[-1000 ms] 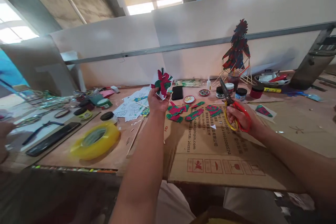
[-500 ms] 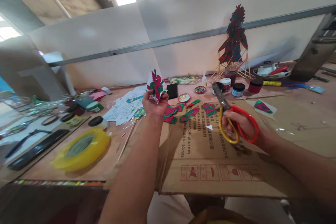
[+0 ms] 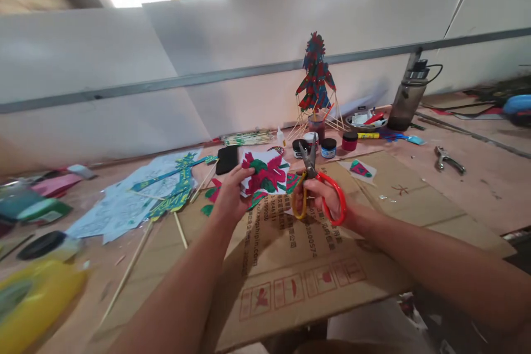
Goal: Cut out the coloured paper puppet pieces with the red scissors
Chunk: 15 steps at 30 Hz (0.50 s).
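Between the thumb and fingers of my left hand (image 3: 233, 194) is a piece of white paper painted with a magenta and green shape (image 3: 265, 173), its painted face turned toward me. My right hand (image 3: 324, 197) grips scissors (image 3: 338, 199) with one red and one yellow handle loop. Their blades (image 3: 308, 155) point up and stand slightly apart, just right of the painted paper and not touching it. Below the paper, green and magenta cut-outs (image 3: 292, 181) lie on a flattened cardboard sheet (image 3: 286, 257), partly hidden by my hands. Another painted piece on white paper (image 3: 360, 169) lies farther right.
Paint jars (image 3: 328, 147) stand behind the scissors, near a red and blue figure on sticks (image 3: 317, 74). A bottle (image 3: 409, 99) and pliers (image 3: 450, 160) are at the right. Drawn sheets (image 3: 112, 199), a black phone-like slab (image 3: 227, 160) and a yellow tape roll (image 3: 50, 293) are leftward.
My view has swung to the right. The painted paper has turned flatter toward me, and the scissors have come closer to it, with their blades now showing apart.
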### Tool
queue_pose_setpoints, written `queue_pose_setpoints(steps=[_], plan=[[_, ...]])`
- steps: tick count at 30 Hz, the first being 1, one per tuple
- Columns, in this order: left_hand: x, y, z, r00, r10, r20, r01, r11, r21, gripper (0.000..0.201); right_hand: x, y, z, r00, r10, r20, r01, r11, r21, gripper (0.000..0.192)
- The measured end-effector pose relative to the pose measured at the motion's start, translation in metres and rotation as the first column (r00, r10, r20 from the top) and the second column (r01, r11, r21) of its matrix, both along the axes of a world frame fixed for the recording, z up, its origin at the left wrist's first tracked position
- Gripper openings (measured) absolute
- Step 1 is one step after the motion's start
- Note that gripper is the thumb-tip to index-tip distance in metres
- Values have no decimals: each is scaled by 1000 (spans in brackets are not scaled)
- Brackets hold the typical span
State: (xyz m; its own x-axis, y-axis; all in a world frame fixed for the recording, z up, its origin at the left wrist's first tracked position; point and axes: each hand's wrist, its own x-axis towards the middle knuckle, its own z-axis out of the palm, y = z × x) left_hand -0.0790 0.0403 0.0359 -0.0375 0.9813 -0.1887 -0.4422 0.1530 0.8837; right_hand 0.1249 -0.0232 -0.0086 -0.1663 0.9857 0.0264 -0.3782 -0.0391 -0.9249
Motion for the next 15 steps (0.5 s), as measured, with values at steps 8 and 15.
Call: queue_pose_setpoints(steps=[8,15], plan=[[19,-16,-15,945,-299,-133,306,951,39,26,4,-9,20,989,-94,113,88,994,60,35],[23,-17,-31,921,-355,-162,366,929,44,25,14,1,13,949,-36,314,7,996,93,25]])
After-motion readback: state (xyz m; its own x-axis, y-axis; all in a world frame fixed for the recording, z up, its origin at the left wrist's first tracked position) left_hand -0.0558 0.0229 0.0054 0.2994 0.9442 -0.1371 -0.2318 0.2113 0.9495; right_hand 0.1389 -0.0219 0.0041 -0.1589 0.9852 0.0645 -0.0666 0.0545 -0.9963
